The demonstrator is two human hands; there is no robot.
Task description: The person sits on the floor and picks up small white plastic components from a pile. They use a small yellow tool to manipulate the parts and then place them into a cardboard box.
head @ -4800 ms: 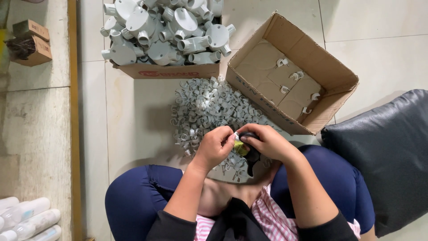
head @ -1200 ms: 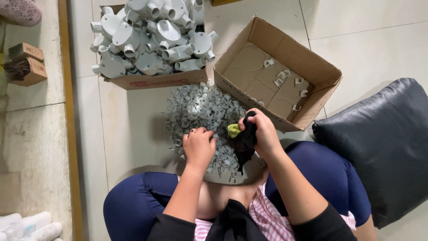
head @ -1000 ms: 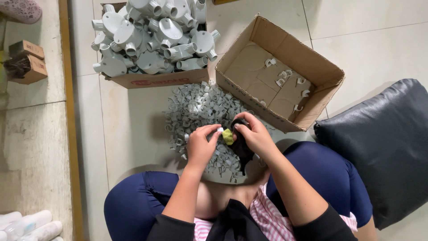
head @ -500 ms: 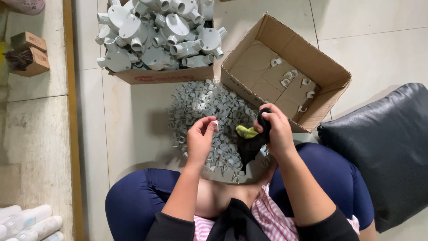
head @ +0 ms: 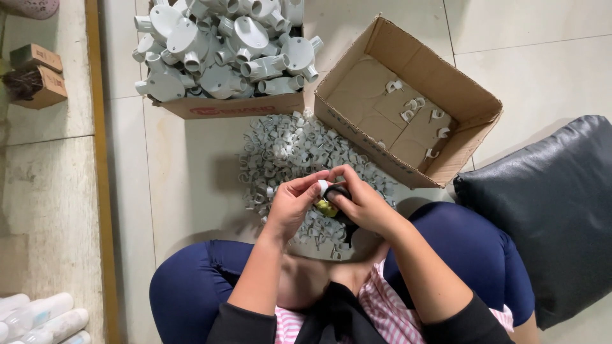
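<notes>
A small white clip is pinched at the fingertips just above the pile of grey-white clips on the floor. Touching it, a small yellow-green piece with a black part is held over the pile's near edge.

Bare floor lay open left of the clip pile. Ahead, two cartons blocked; a black cushion walled the right.

A black cushion lies right of the open cardboard box. Left of that box sits a box of grey pipe fittings.
</notes>
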